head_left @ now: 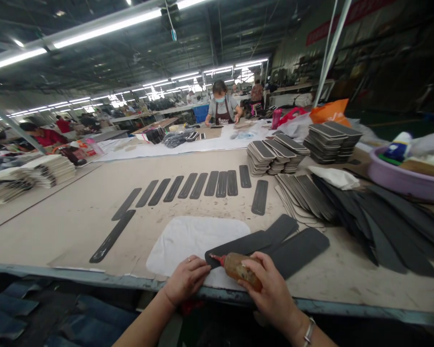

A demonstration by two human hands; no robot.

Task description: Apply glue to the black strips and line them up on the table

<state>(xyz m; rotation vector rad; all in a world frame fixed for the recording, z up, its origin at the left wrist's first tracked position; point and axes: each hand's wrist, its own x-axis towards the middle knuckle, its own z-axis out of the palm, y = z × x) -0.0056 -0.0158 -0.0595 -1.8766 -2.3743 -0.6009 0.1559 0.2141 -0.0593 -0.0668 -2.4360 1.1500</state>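
Observation:
My right hand (270,284) is wrapped round a brown squeeze bottle (233,266) with a red nozzle, tilted so its tip points left over the rounded end of a black strip (238,245). My left hand (190,279) has its fingers curled together at that same end, gripping the strip's near edge; the thumb is hidden. Under the strip lies a white sheet (180,236) with rounded corners. Further black pieces (299,250) overlap to the right. On the left, a long black strip (110,241) has a shiny wet-looking coat.
A row of small dark panels (195,185) lies across the tabletop (75,217). Stacked panels (274,154), fanned black pieces (375,221) and a purple basin (401,178) stand at right. Light stacks (39,173) sit far left. A masked co-worker (224,108) works opposite.

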